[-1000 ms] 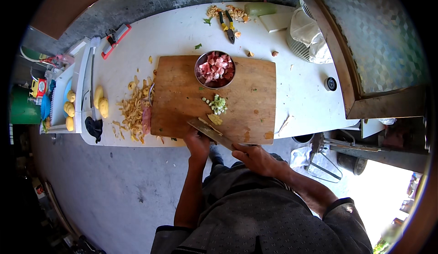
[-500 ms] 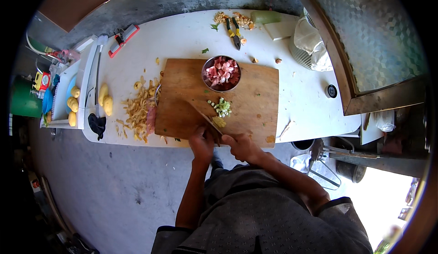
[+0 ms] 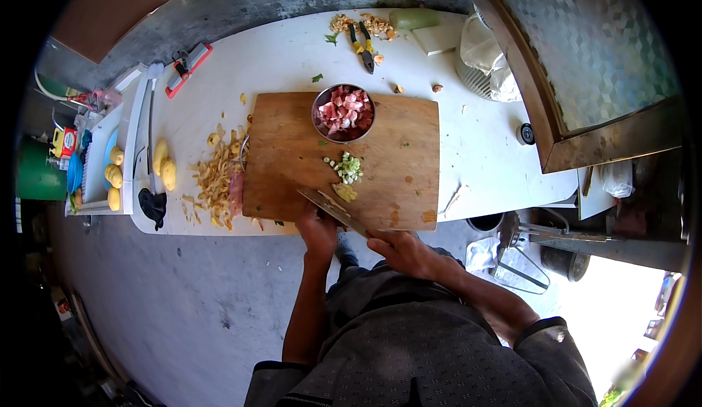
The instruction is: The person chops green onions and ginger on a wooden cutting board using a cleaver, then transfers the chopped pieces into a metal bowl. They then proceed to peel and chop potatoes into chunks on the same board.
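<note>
My right hand (image 3: 401,250) is closed round the handle of a kitchen knife (image 3: 335,211). Its blade points up and left over the near edge of a wooden cutting board (image 3: 402,158), with pale bits stuck to its face. Close against the blade's left part is my left hand (image 3: 317,231); the blade hides most of its fingertips. Just beyond the knife lie a small heap of chopped yellowish pieces (image 3: 344,192) and some chopped green onion (image 3: 346,168). A metal bowl (image 3: 315,123) of diced raw meat (image 3: 345,108) stands at the board's far edge.
Vegetable peelings (image 3: 213,176) spread left of the board, with potatoes (image 3: 164,166) farther left. Pliers (image 3: 363,50) lie at the back of the white table (image 3: 482,158). A wood-framed glass pane (image 3: 585,56) juts in at the right, near a black round lid (image 3: 525,134).
The knife has turned from standing steeply on edge to showing its flat face, and come nearer me. My right hand has shifted right and down. The yellowish heap is now uncovered.
</note>
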{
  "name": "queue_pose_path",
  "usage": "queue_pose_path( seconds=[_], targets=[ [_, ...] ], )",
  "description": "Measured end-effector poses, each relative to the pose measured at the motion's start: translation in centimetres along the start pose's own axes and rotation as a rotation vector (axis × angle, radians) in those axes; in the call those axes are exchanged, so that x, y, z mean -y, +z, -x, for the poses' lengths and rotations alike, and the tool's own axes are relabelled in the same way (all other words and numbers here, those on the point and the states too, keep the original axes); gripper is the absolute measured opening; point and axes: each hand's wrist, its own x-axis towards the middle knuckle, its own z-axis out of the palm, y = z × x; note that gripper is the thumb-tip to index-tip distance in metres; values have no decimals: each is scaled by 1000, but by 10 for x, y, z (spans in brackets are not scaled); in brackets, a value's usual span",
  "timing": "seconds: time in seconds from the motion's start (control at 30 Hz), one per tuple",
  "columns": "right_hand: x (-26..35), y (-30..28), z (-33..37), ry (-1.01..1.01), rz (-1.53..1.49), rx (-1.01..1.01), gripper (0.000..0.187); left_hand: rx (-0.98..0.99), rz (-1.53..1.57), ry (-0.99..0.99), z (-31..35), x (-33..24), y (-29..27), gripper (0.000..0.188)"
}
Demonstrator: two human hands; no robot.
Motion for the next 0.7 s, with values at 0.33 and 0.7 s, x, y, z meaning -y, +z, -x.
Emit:
queue_pose_path(
  seconds=[0.33, 0.7],
  targets=[
    [-2, -5, -1, 74, -3, 69, 34, 22, 24, -38, 2, 9, 1, 20],
    [-3, 22, -55, 46, 81, 20, 35, 1, 29, -36, 2, 2, 4, 17]
  ],
)
